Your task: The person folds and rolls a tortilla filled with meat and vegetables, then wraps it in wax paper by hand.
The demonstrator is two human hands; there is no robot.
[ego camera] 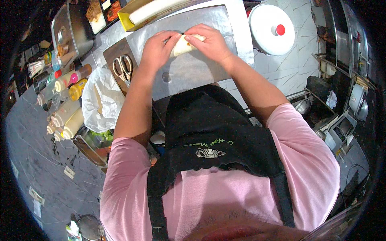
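Observation:
A pale flatbread wrap (pixel 181 48), rolled into a tube, lies on a metal work sheet (pixel 193 72). My left hand (pixel 159 48) grips its left part, and my right hand (pixel 208 40) grips its right part. The two thumbs and index fingertips nearly meet at the middle of the roll. A small orange-brown spot of filling or sauce shows on the wrap beside my right thumb. My fingers hide the far side of the roll and much of its left end.
Scissors (pixel 123 67) lie on a brown board (pixel 110 55) at left. Beyond them stand a white plastic bag (pixel 101 99) and several squeeze bottles (pixel 74 120). A yellow box with a white roll (pixel 147 15) borders the sheet's far edge. A white-lidded container (pixel 268 36) stands right.

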